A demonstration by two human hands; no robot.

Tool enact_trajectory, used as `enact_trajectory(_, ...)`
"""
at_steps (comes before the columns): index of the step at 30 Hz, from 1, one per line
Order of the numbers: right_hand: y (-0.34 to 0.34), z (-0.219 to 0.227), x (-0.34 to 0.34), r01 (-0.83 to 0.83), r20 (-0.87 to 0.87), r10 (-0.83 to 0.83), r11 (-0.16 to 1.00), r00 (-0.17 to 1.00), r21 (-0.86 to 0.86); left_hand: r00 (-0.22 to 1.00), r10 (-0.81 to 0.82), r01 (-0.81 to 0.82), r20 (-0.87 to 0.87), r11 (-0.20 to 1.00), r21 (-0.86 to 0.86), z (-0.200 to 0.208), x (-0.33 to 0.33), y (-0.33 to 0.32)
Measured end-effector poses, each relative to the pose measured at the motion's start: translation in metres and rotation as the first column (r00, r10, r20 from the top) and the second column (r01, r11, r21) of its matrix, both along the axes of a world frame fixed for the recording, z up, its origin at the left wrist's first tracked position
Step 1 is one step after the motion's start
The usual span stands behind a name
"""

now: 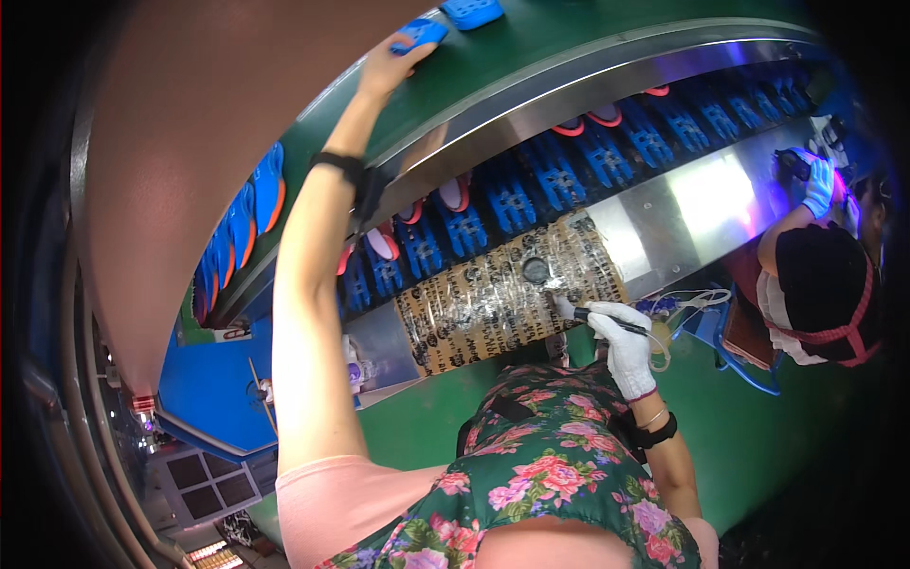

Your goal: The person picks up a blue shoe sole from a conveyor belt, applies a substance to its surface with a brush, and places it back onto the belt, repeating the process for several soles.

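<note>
My bare left hand [387,68] reaches up to the green belt at the top, its fingers closed on a blue shoe sole [423,34]. A second blue sole [472,12] lies beside it on the belt. My right hand [627,353], in a white glove, is closed round a brush [616,322] with a black handle. The brush's pale tip hangs over the near edge of a bench top covered with printed tape [474,313]. A small round dark dish [536,270] sits on that taped part, just beyond the brush tip.
A rack of blue shoe holders [559,180] runs behind the bench, some bearing pink-edged soles. Above it stretches a green conveyor belt [588,28] with a metal edge. Blue-and-orange soles [242,223] stand at left. A gloved co-worker [820,284] works at right, near a blue stool [754,370].
</note>
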State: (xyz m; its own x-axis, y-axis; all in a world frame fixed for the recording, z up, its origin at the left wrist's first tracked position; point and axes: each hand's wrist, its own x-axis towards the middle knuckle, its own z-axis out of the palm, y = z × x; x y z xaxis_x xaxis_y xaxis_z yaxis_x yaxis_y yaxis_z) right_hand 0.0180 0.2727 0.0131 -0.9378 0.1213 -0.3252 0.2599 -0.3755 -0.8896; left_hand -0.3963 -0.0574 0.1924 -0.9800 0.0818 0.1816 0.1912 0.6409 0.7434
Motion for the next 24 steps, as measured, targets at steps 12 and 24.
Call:
enact_trajectory(12,-0.002,0.036,-0.026,-0.16,-0.114,0.144,0.977,0.983,-0.141,0.967,0.255,-0.195,0.014,0.7,0.687,-0.049,0.315,-0.032)
enact_trajectory(24,-0.042,0.134,-0.073,-0.39,-0.439,0.283,0.904,0.853,-0.175,0.901,-0.173,-0.384,0.399,0.114,0.916,-0.133,0.35,0.035)
